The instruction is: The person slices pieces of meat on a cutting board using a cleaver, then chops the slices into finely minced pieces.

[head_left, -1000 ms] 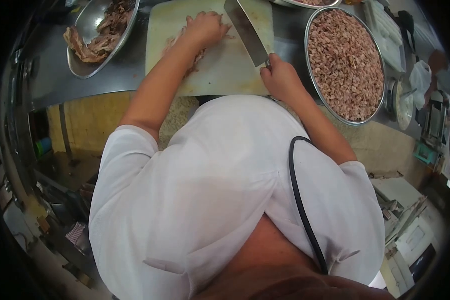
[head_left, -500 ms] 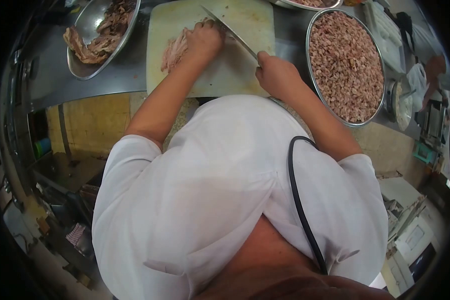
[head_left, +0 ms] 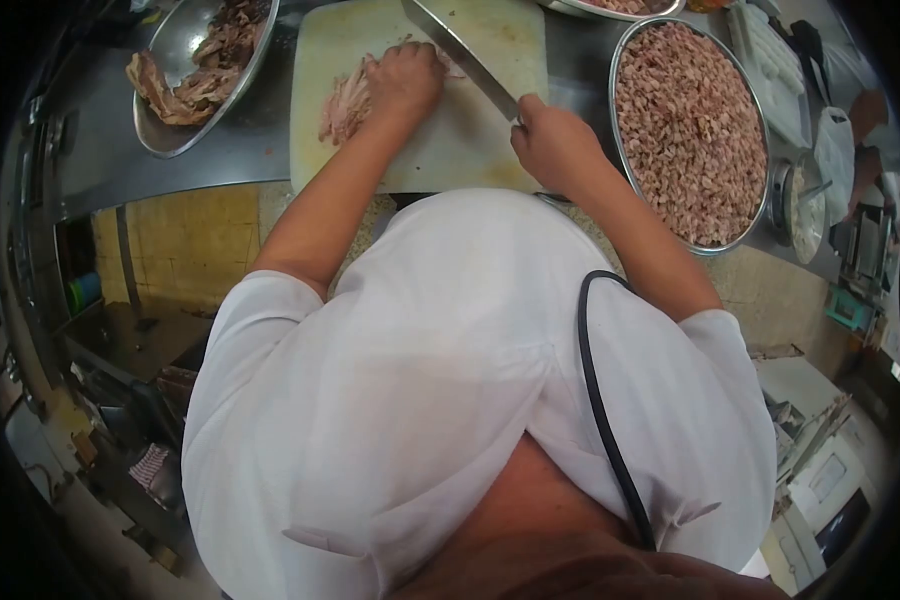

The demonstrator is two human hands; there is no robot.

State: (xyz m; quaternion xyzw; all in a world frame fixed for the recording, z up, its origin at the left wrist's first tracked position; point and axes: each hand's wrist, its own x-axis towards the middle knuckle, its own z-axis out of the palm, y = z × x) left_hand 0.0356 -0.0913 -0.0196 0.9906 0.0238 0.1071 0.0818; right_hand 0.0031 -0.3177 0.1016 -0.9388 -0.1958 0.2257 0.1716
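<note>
My right hand (head_left: 557,150) is closed round the handle of a long kitchen knife (head_left: 462,55). The blade slants across the cutting board (head_left: 450,150), pointing to the far left, with its flat side showing. Beside it, my left hand (head_left: 407,80) is closed, fingers curled down over meat on the board; the fingertips are partly hidden. Sliced pale pink meat (head_left: 346,108) sticks out to the left of that hand. A few small scraps lie near the blade.
At the left stands a metal bowl (head_left: 160,138) with large pieces of cooked meat (head_left: 210,85). A big oval tray (head_left: 618,150) heaped with diced meat (head_left: 692,130) is at the right. Beyond it are a container with a utensil (head_left: 805,210) and a white plastic bag (head_left: 833,165).
The knife blade has turned to show more of its flat side, and its tip has moved slightly farther from me. My left hand stays on the meat, shifted very slightly left.
</note>
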